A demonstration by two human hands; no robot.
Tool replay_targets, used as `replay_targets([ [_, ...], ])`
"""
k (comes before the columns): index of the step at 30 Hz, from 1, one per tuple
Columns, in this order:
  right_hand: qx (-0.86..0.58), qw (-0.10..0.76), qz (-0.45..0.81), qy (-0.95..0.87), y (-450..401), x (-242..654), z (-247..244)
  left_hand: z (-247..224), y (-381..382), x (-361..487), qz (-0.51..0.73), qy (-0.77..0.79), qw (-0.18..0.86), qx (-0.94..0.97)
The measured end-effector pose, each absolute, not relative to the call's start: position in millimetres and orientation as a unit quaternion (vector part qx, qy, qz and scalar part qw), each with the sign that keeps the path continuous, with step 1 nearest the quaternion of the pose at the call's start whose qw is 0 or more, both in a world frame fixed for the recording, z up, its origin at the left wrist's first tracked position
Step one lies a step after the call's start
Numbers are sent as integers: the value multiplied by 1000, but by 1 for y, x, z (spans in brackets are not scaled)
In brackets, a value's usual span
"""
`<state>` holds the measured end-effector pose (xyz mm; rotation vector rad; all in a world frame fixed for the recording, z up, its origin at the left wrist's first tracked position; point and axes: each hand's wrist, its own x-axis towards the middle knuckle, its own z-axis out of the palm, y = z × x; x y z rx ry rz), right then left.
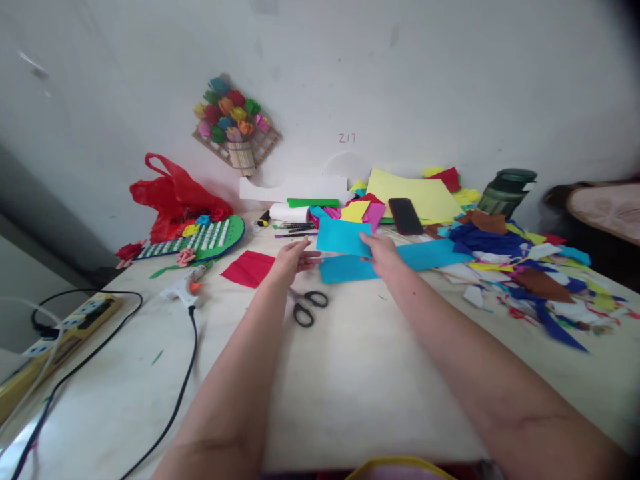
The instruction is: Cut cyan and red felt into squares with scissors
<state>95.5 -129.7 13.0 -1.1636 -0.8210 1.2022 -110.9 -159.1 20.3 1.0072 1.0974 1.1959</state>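
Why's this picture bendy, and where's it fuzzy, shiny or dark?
All head view: probably a wide lens bends it; the coloured paper scrap heap blurs at right; the white tabletop shines at lower left; the upper right corner goes dark; the blue rectangular paper in the right hand looks clearer.

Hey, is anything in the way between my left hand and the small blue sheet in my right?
Nothing visible stands between your left hand and the small blue sheet in your right hand. The scissors lie nearer you, outside that gap.
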Motion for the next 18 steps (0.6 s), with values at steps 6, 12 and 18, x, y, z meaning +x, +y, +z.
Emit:
replay_targets([
  [6,-521,585,545,-298,-122,117,6,13,-154,-119,434,597,576,351],
  [12,-522,582,552,-290,-121,116,-2,10,-152,-115,372,559,650,356],
  [18,-494,574,572,-316,-119,118,-6,6,-151,-108,338,574,649,367],
])
